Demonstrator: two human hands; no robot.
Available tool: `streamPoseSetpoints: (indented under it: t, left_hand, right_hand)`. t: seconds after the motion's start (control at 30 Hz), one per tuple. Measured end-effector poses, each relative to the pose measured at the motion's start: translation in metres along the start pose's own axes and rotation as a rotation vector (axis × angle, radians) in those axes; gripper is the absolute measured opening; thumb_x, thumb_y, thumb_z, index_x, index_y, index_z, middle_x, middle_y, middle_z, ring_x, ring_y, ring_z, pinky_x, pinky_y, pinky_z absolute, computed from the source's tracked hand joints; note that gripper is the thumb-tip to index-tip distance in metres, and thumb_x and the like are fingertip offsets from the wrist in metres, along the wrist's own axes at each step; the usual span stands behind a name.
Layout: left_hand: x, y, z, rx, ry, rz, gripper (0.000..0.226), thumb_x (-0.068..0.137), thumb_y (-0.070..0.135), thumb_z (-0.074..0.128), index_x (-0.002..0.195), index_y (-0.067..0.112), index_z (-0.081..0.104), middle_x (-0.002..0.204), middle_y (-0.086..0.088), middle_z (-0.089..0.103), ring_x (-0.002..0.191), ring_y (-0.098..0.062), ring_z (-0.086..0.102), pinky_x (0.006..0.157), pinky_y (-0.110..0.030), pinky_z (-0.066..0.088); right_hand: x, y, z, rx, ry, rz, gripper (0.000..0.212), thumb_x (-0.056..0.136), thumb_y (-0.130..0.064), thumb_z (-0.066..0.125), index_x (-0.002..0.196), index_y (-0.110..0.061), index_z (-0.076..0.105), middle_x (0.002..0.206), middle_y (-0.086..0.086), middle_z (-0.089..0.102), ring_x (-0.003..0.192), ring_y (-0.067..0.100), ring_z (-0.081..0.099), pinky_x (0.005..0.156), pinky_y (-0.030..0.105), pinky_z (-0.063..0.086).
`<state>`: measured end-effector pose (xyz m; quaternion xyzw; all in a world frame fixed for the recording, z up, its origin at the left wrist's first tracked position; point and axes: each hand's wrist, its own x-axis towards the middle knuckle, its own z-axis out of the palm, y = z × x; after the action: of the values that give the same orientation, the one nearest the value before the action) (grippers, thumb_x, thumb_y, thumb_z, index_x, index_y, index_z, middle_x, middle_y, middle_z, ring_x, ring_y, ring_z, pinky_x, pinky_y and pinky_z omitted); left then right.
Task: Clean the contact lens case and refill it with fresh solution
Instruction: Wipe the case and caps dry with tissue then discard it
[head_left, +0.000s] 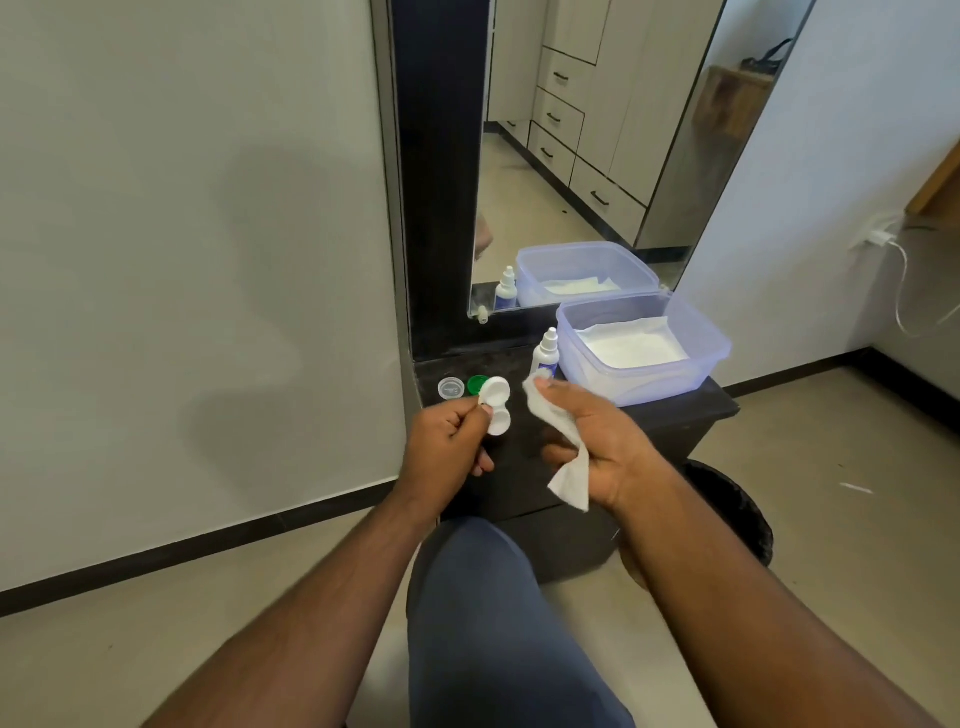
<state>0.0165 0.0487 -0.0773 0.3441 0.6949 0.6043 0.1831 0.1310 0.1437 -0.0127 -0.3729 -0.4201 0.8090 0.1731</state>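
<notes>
My left hand (451, 439) pinches a white two-well contact lens case (495, 405) by its edge, held above the black shelf (675, 408); both wells are uncapped. My right hand (597, 441) grips a white tissue (563, 452), a short gap to the right of the case. A clear cap (451, 388) and a green cap (476, 384) lie on the shelf behind the case. A small white solution bottle (545, 353) stands upright behind my right hand.
A clear plastic tub (719, 353) lined with white tissue sits at the shelf's right end. A mirror (597, 156) rises behind it, with a wall to the left. A dark round bin (737, 509) stands on the floor below right. My knee (483, 597) is under the hands.
</notes>
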Motion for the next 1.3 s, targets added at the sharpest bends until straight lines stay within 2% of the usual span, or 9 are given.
streamPoseSetpoints:
  t: [0.13, 0.3, 0.5, 0.63, 0.83, 0.93, 1.07, 1.23, 1.3]
  left_hand:
    - [0.000, 0.003, 0.000, -0.013, -0.034, -0.040, 0.024, 0.097, 0.013, 0.049, 0.081, 0.007, 0.066, 0.062, -0.019, 0.063, 0.047, -0.016, 0.058, 0.049, -0.023, 0.049]
    - [0.001, 0.009, -0.001, -0.148, -0.092, -0.107, 0.028, 0.096, 0.004, 0.044, 0.083, 0.016, 0.066, 0.071, -0.011, 0.066, 0.058, -0.022, 0.062, 0.052, -0.023, 0.053]
    - [0.000, 0.006, -0.004, -0.105, -0.101, -0.120, 0.019, 0.096, 0.009, 0.048, 0.092, 0.011, 0.067, 0.077, -0.010, 0.068, 0.056, -0.012, 0.066, 0.056, -0.021, 0.056]
    - [-0.001, 0.002, -0.005, -0.210, -0.038, -0.146, 0.019, 0.096, 0.009, 0.050, 0.097, 0.007, 0.068, 0.084, -0.010, 0.070, 0.068, -0.019, 0.071, 0.062, -0.025, 0.059]
    - [-0.005, 0.001, -0.005, -0.270, 0.029, -0.083, 0.019, 0.095, 0.006, 0.052, 0.094, 0.001, 0.070, 0.085, -0.009, 0.072, 0.077, -0.015, 0.071, 0.064, -0.021, 0.058]
    - [-0.005, -0.002, -0.003, -0.180, 0.033, -0.007, 0.019, 0.095, 0.007, 0.054, 0.094, -0.002, 0.071, 0.086, -0.013, 0.073, 0.079, -0.017, 0.071, 0.068, -0.021, 0.057]
    - [-0.005, -0.010, 0.000, 0.015, -0.008, 0.133, 0.016, 0.094, 0.014, 0.057, 0.097, 0.011, 0.073, 0.086, -0.005, 0.074, 0.079, -0.015, 0.069, 0.072, -0.025, 0.058]
    - [-0.003, -0.007, 0.003, 0.041, 0.027, 0.107, 0.016, 0.094, 0.013, 0.057, 0.092, 0.008, 0.072, 0.081, -0.008, 0.071, 0.073, -0.013, 0.067, 0.062, -0.019, 0.055]
    - [-0.001, -0.002, 0.001, -0.054, -0.013, -0.002, 0.018, 0.094, 0.011, 0.057, 0.105, 0.012, 0.071, 0.089, -0.001, 0.070, 0.079, -0.004, 0.067, 0.064, -0.014, 0.053]
  right_hand:
    - [0.007, -0.006, -0.008, -0.558, 0.138, -0.516, 0.005, 0.083, -0.016, 0.072, 0.087, -0.018, 0.073, 0.087, 0.000, 0.071, 0.080, 0.008, 0.064, 0.069, 0.019, 0.049]
    - [0.026, -0.027, -0.001, -1.656, -0.157, -1.024, 0.025, 0.088, -0.020, 0.065, 0.112, -0.018, 0.070, 0.106, 0.000, 0.066, 0.093, 0.014, 0.061, 0.074, 0.019, 0.041]
    - [0.027, -0.051, 0.023, -2.094, -0.430, -1.111, 0.030, 0.093, -0.029, 0.056, 0.121, -0.022, 0.064, 0.119, -0.002, 0.062, 0.102, 0.014, 0.062, 0.076, 0.016, 0.040]
    - [0.032, -0.031, 0.025, -1.868, -0.131, -1.060, 0.025, 0.093, -0.029, 0.056, 0.114, -0.021, 0.068, 0.115, 0.001, 0.065, 0.100, 0.017, 0.061, 0.079, 0.023, 0.044]
    - [0.030, 0.038, 0.027, -0.678, 0.364, -0.587, 0.009, 0.083, -0.020, 0.071, 0.089, -0.013, 0.074, 0.086, 0.001, 0.073, 0.078, 0.014, 0.068, 0.069, 0.026, 0.056]
    - [0.031, 0.044, 0.034, -0.237, 0.371, -0.348, 0.007, 0.078, -0.013, 0.077, 0.084, -0.011, 0.072, 0.083, 0.008, 0.073, 0.076, 0.025, 0.071, 0.061, 0.037, 0.060]
    - [0.031, 0.043, 0.026, -0.252, 0.401, -0.281, 0.011, 0.075, -0.010, 0.079, 0.080, -0.015, 0.070, 0.086, 0.008, 0.072, 0.081, 0.025, 0.070, 0.071, 0.044, 0.060]
    - [0.011, 0.028, 0.015, -0.073, 0.127, -0.051, 0.008, 0.082, -0.004, 0.069, 0.088, -0.009, 0.065, 0.075, 0.012, 0.068, 0.053, 0.016, 0.063, 0.037, 0.018, 0.042]
    - [0.009, 0.021, 0.002, 0.011, 0.127, -0.071, 0.011, 0.084, -0.009, 0.068, 0.094, -0.010, 0.065, 0.079, 0.009, 0.070, 0.060, 0.014, 0.065, 0.041, 0.021, 0.042]
